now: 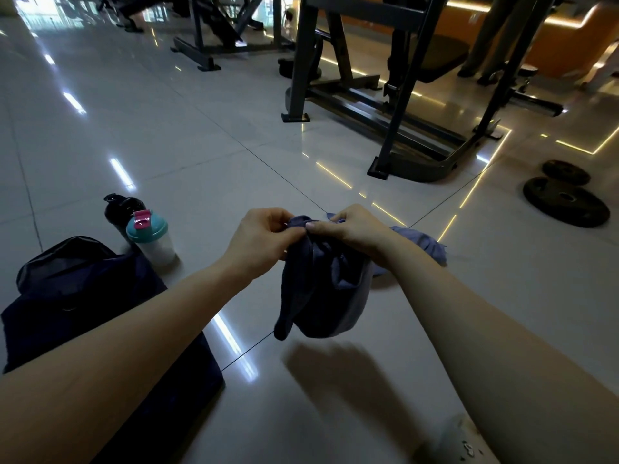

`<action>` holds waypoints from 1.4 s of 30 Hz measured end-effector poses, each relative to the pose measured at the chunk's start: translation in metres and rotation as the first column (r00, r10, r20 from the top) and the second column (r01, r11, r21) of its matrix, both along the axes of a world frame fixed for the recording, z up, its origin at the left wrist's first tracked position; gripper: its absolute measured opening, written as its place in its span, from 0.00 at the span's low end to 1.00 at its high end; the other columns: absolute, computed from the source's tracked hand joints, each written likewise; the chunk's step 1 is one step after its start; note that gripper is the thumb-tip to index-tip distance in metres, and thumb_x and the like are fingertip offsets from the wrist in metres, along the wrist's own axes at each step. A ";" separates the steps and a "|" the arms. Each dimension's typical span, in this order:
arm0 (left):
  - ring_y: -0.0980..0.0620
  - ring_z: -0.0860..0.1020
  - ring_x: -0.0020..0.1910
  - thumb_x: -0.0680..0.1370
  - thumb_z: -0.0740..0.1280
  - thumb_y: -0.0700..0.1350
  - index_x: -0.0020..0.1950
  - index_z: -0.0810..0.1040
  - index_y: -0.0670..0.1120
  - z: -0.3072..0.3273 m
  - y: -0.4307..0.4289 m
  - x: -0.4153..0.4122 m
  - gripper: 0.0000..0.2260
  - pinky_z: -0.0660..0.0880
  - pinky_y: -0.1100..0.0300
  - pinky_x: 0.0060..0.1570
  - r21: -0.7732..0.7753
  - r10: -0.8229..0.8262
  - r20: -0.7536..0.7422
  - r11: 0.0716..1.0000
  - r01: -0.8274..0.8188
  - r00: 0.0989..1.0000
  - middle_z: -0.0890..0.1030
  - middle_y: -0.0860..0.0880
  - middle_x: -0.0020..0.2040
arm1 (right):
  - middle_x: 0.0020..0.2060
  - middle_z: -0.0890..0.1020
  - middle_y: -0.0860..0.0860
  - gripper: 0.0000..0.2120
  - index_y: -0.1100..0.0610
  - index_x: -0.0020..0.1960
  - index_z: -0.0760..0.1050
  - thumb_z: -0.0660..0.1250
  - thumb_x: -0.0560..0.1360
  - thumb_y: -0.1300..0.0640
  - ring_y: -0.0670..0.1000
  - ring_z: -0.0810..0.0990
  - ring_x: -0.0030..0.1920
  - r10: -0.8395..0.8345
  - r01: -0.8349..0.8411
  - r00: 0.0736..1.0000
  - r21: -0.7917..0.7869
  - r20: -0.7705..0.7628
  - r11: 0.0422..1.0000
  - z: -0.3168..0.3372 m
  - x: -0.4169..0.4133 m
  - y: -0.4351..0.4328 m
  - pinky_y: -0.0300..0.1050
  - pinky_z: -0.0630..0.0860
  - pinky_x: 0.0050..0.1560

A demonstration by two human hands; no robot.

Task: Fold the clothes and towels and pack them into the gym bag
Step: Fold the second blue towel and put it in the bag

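Note:
A blue-grey cloth point(321, 289) hangs bunched above the tiled floor, held up at its top edge by both hands. My left hand point(264, 239) pinches the cloth's upper edge on the left. Right beside it, my right hand point(351, 229) pinches the same edge with thumb and fingers. Part of the cloth trails behind my right wrist toward the floor. The dark navy gym bag point(83, 286) lies on the floor at the lower left, its top open, partly hidden by my left forearm.
A shaker bottle with a teal lid point(152, 239) and a black bottle point(122, 209) stand beside the bag. Dark gym machine frames point(395, 105) stand ahead. Weight plates point(566, 200) lie on the floor at right. A person's legs point(492, 38) stand at the far right.

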State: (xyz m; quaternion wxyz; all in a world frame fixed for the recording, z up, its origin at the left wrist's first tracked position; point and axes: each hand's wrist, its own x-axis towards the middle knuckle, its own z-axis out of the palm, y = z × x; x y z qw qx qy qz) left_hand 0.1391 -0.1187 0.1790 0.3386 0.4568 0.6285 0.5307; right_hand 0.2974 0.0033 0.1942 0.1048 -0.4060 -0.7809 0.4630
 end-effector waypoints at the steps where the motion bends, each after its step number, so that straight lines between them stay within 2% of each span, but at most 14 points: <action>1: 0.48 0.85 0.41 0.79 0.70 0.38 0.47 0.82 0.41 0.000 0.002 -0.004 0.02 0.83 0.53 0.40 0.006 0.044 -0.016 0.999 -0.044 0.999 0.86 0.41 0.42 | 0.28 0.68 0.53 0.28 0.63 0.36 0.76 0.74 0.71 0.37 0.48 0.68 0.31 -0.015 0.015 1.000 0.009 0.000 1.000 0.003 0.001 0.001 0.41 0.64 0.32; 3: 0.48 0.83 0.39 0.79 0.70 0.38 0.45 0.83 0.40 0.000 0.006 -0.019 0.04 0.83 0.51 0.40 -0.003 0.131 -0.029 0.991 -0.131 0.991 0.85 0.38 0.43 | 0.29 0.70 0.52 0.22 0.58 0.36 0.75 0.73 0.73 0.40 0.49 0.70 0.29 -0.156 0.154 0.986 -0.040 -0.063 0.987 0.008 0.010 0.006 0.41 0.66 0.31; 5: 0.47 0.82 0.40 0.80 0.69 0.38 0.47 0.83 0.39 -0.002 0.005 -0.043 0.04 0.82 0.49 0.43 -0.033 0.201 -0.005 0.979 -0.201 0.980 0.84 0.36 0.45 | 0.33 0.76 0.53 0.16 0.57 0.38 0.75 0.68 0.77 0.46 0.50 0.74 0.33 -0.333 0.289 0.932 -0.260 -0.144 0.921 0.014 0.029 0.013 0.43 0.70 0.36; 7: 0.45 0.81 0.43 0.81 0.68 0.40 0.49 0.83 0.39 -0.010 -0.002 -0.066 0.05 0.81 0.48 0.45 -0.080 0.234 0.031 0.970 -0.231 0.972 0.84 0.37 0.46 | 0.35 0.78 0.53 0.11 0.57 0.41 0.76 0.59 0.78 0.55 0.50 0.76 0.35 -0.401 0.247 0.885 -0.490 -0.237 0.836 0.017 0.052 0.016 0.43 0.71 0.40; 10: 0.47 0.81 0.43 0.83 0.66 0.40 0.47 0.81 0.44 -0.024 -0.012 -0.083 0.07 0.79 0.54 0.43 -0.107 0.203 0.063 0.975 -0.196 0.977 0.83 0.43 0.44 | 0.34 0.80 0.54 0.15 0.61 0.43 0.76 0.50 0.75 0.63 0.50 0.77 0.36 -0.442 0.145 0.825 -0.624 -0.352 0.768 0.016 0.068 0.013 0.43 0.73 0.43; 13: 0.50 0.80 0.43 0.84 0.63 0.41 0.47 0.79 0.45 -0.030 -0.017 -0.088 0.08 0.77 0.57 0.44 -0.099 0.174 0.071 0.981 -0.167 0.982 0.82 0.47 0.43 | 0.35 0.80 0.54 0.14 0.62 0.44 0.77 0.53 0.76 0.67 0.50 0.76 0.37 -0.439 0.232 0.839 -0.519 -0.322 0.823 0.010 0.065 0.009 0.44 0.72 0.44; 16: 0.50 0.81 0.44 0.84 0.63 0.40 0.49 0.80 0.44 -0.031 -0.019 -0.095 0.07 0.78 0.58 0.46 -0.088 0.175 0.090 0.982 -0.167 0.980 0.82 0.47 0.44 | 0.42 0.79 0.58 0.09 0.61 0.47 0.78 0.60 0.77 0.69 0.54 0.77 0.43 -0.403 0.322 0.873 -0.293 -0.277 0.900 0.006 0.065 0.011 0.51 0.76 0.49; 19: 0.49 0.83 0.44 0.82 0.67 0.40 0.49 0.82 0.44 -0.028 -0.023 -0.100 0.05 0.78 0.56 0.47 -0.053 0.240 0.115 0.971 -0.235 0.964 0.84 0.47 0.42 | 0.45 0.82 0.61 0.04 0.62 0.49 0.81 0.68 0.76 0.67 0.59 0.80 0.47 -0.413 0.370 0.854 -0.189 -0.316 0.910 0.007 0.073 0.011 0.57 0.78 0.53; 24: 0.45 0.85 0.47 0.78 0.72 0.39 0.50 0.84 0.42 -0.020 -0.033 -0.110 0.02 0.81 0.53 0.53 -0.027 0.246 0.203 0.969 -0.246 0.948 0.86 0.44 0.45 | 0.42 0.84 0.55 0.01 0.59 0.45 0.81 0.73 0.74 0.64 0.55 0.82 0.47 -0.385 0.303 0.827 -0.252 -0.410 0.919 0.017 0.088 0.004 0.50 0.80 0.52; 27: 0.44 0.84 0.49 0.79 0.70 0.39 0.51 0.84 0.41 -0.018 -0.034 -0.109 0.03 0.80 0.51 0.55 -0.033 0.249 0.206 0.968 -0.248 0.946 0.86 0.42 0.46 | 0.45 0.83 0.56 0.02 0.60 0.47 0.80 0.71 0.76 0.62 0.55 0.81 0.48 -0.366 0.258 0.820 -0.286 -0.441 0.923 0.022 0.093 0.001 0.51 0.79 0.54; 30: 0.48 0.82 0.45 0.82 0.67 0.40 0.48 0.82 0.44 -0.015 -0.034 -0.104 0.05 0.79 0.54 0.50 -0.014 0.268 0.188 0.963 -0.270 0.945 0.85 0.47 0.43 | 0.48 0.83 0.56 0.06 0.62 0.52 0.79 0.68 0.78 0.61 0.53 0.82 0.49 -0.341 0.205 0.833 -0.329 -0.436 0.922 0.027 0.098 0.000 0.51 0.79 0.55; 33: 0.48 0.79 0.45 0.83 0.65 0.43 0.47 0.80 0.47 -0.012 -0.030 -0.102 0.07 0.77 0.54 0.47 0.026 0.317 0.115 0.947 -0.322 0.941 0.82 0.45 0.44 | 0.47 0.84 0.56 0.05 0.61 0.50 0.80 0.69 0.77 0.60 0.55 0.82 0.50 -0.345 0.224 0.836 -0.310 -0.426 0.924 0.030 0.096 -0.002 0.49 0.82 0.51; 39: 0.50 0.79 0.45 0.85 0.61 0.45 0.48 0.79 0.48 -0.001 -0.031 -0.086 0.09 0.77 0.57 0.47 0.029 0.326 0.153 0.942 -0.334 0.933 0.82 0.46 0.45 | 0.42 0.84 0.55 0.07 0.60 0.47 0.80 0.73 0.73 0.57 0.54 0.82 0.47 -0.538 0.327 0.637 -0.437 -0.553 0.838 0.021 0.094 -0.009 0.49 0.81 0.51; 42: 0.54 0.78 0.40 0.83 0.65 0.46 0.45 0.80 0.49 0.009 -0.037 -0.076 0.08 0.76 0.63 0.42 0.106 0.439 0.122 0.886 -0.451 0.890 0.81 0.50 0.41 | 0.42 0.84 0.54 0.05 0.60 0.48 0.80 0.73 0.75 0.58 0.54 0.82 0.47 -0.559 0.354 0.644 -0.443 -0.523 0.823 0.016 0.095 -0.019 0.48 0.81 0.50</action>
